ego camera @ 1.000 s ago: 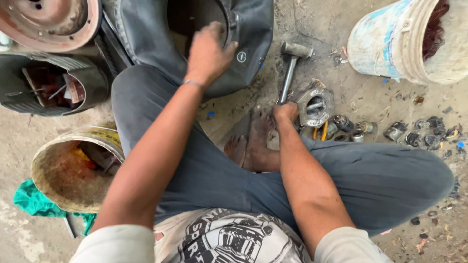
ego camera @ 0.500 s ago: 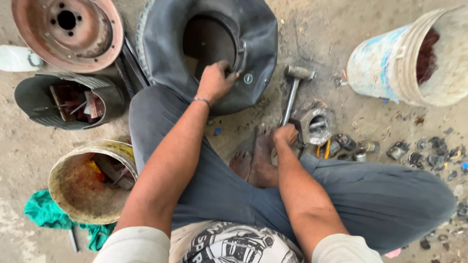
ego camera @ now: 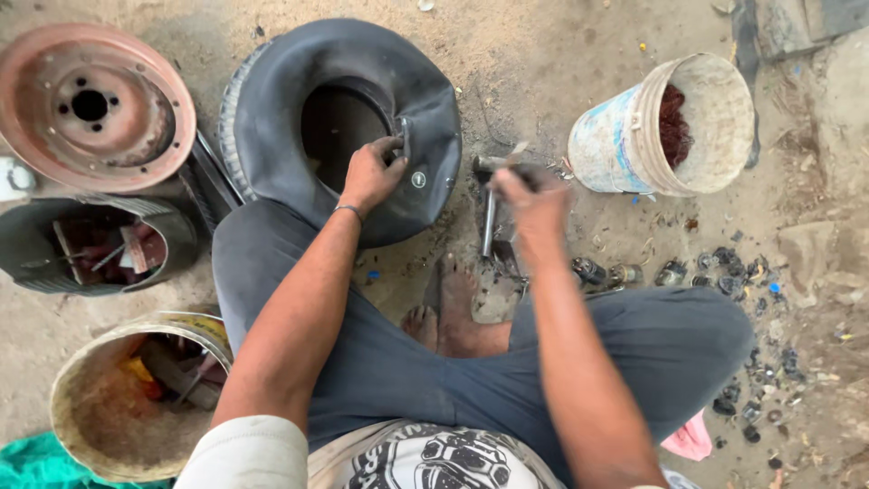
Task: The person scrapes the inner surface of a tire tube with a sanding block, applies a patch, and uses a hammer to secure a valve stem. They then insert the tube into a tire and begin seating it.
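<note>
Head view: a seated person grips a tyre tube with one hand and a hammer with the other.

Left hand (ego camera: 373,172) rests on the inner edge of the black tyre tube (ego camera: 272,109) lying on the ground ahead of the knees; its fingers (ego camera: 391,149) curl shut over that rim, beside the tube's centre hole. Right hand (ego camera: 534,201) is closed around the hammer (ego camera: 490,213), blurred, the handle running down below the fist toward the bare foot (ego camera: 457,303). A white bucket (ego camera: 615,145) stands to the right, a rusty wheel rim (ego camera: 90,104) to the left.

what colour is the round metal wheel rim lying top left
Rusty reddish-pink, the round metal wheel rim, seen in the head view.
</note>
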`<state>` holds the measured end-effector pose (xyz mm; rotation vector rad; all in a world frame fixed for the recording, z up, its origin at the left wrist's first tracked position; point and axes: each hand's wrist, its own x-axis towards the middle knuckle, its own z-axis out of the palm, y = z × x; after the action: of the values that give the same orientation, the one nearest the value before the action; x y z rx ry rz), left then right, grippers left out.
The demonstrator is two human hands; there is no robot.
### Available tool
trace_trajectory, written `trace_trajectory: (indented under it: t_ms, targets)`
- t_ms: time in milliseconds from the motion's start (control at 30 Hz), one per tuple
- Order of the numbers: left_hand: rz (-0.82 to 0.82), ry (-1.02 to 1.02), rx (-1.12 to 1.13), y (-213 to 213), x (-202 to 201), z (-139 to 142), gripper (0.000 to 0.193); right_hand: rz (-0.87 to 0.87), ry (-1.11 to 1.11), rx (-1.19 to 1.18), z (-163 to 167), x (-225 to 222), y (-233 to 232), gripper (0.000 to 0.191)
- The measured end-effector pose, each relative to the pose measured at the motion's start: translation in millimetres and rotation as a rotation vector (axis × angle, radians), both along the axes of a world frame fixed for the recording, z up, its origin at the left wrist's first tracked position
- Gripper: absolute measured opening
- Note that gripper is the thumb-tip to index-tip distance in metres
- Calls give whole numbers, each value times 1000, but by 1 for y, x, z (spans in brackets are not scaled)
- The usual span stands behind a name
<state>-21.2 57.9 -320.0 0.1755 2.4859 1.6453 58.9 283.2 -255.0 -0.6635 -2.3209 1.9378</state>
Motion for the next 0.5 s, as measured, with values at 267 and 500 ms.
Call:
trace_trajectory:
  t_ms: [267,500]
  targets:
    - [-114,-224,881,-16,23,46,24,-142,320,-660,56,69,50,12]
    - [-19,-408,1216,4,61,72,9,-110,354,-646,12,73,37,17]
